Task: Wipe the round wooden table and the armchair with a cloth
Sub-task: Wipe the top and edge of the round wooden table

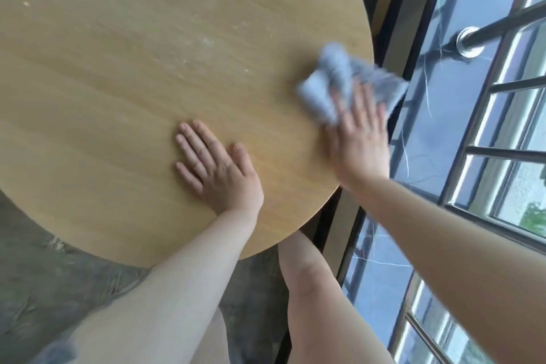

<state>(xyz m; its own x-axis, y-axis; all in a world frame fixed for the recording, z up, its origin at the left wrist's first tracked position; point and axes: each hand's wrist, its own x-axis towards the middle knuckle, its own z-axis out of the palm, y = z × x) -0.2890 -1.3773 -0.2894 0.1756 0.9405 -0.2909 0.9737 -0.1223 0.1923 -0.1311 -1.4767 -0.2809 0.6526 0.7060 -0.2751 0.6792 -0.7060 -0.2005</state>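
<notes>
Head view: left hand (217, 170) flat, fingers straight on round wood-grain tabletop (118, 68); right hand (359, 139) presses crumpled grey cloth (339, 80), blurred, at right edge.

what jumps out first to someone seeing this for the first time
The round wooden table fills most of the view, with pale specks scattered across its middle. At its right edge, the right hand presses a motion-blurred grey cloth onto the wood. The left hand rests flat on the tabletop nearer the person.

Tan wood-grain table (133, 68) w/ pale specks; grey-blue cloth (339, 80).
</notes>
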